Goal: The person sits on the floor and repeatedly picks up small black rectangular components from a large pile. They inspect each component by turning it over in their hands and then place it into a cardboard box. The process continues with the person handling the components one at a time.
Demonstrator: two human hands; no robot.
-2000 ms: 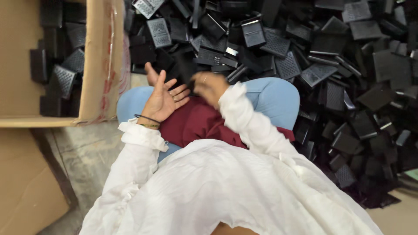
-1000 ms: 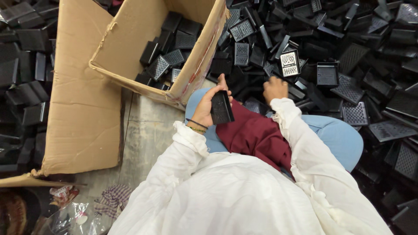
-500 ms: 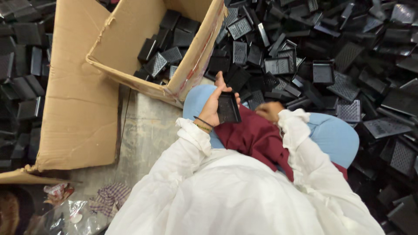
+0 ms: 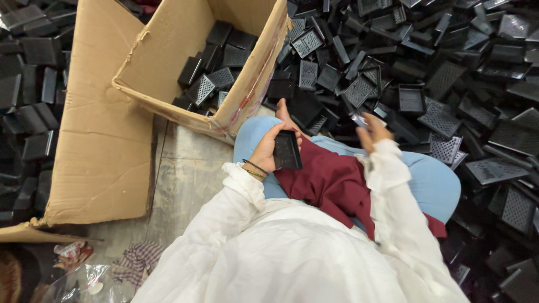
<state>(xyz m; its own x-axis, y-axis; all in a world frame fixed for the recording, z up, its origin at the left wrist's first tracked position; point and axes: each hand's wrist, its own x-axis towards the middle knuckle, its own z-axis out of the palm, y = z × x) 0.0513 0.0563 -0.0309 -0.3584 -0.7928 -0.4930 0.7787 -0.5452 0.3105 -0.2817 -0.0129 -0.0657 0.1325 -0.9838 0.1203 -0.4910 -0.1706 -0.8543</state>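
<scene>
My left hand (image 4: 268,150) holds a small black rectangular plastic part (image 4: 287,150) over my lap, above a dark red cloth (image 4: 331,179). My right hand (image 4: 371,129) is raised at the edge of the big pile of black plastic parts (image 4: 438,73); it is blurred, and something small and pale shows at its fingertips, but I cannot tell whether it grips it. An open cardboard box (image 4: 168,56) to the upper left holds several black parts (image 4: 216,67) of the same kind.
A flattened cardboard flap (image 4: 95,146) lies on the left, over the concrete floor (image 4: 179,185). More black parts (image 4: 28,84) lie at the far left. Plastic wrappers and a checked cloth (image 4: 135,261) sit at the bottom left.
My left hand has kept hold of the black part. My right hand has gone from my lap out toward the pile on the right. The view shifted slightly.
</scene>
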